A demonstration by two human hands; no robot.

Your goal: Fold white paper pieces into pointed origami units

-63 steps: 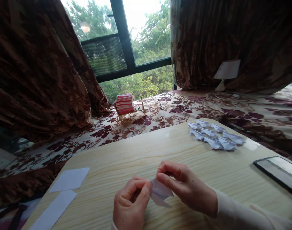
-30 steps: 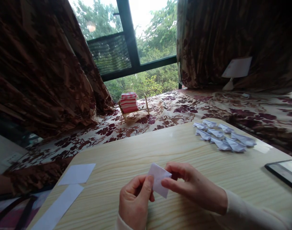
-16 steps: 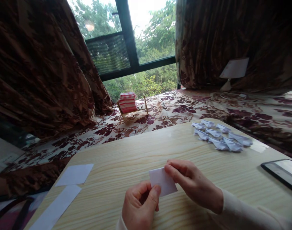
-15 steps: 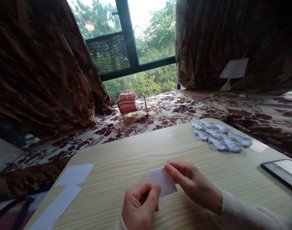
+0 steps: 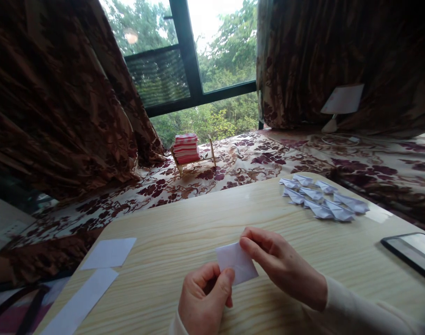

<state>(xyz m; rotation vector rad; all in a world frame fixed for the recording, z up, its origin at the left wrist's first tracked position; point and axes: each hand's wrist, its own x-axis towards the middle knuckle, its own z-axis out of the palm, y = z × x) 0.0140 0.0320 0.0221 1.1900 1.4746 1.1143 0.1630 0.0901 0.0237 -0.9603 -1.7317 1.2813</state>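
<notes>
A small white piece of paper [image 5: 235, 263], squarish in outline, is held just above the wooden table [image 5: 156, 288]. My left hand [image 5: 205, 298] pinches its lower left part, thumb on top and fingers curled beneath. At the paper's upper right corner, my right hand [image 5: 282, 267] grips it between thumb and forefinger. Whether the paper is folded in layers I cannot tell. On the table's left side lie a white paper sheet [image 5: 109, 252] and a longer white paper strip [image 5: 80, 302].
Several folded white paper pieces [image 5: 320, 197] are grouped at the table's far right corner. A phone [image 5: 413, 253] lies at the right edge. Beyond the table, a small rack [image 5: 195, 160] with folded red-and-white cloths [image 5: 185, 148] and a lamp [image 5: 341, 100] stand on patterned fabric.
My right hand's fingers have lifted slightly at the paper's upper right corner. The left hand's pinch is nearly unchanged, and the paper has barely shifted.
</notes>
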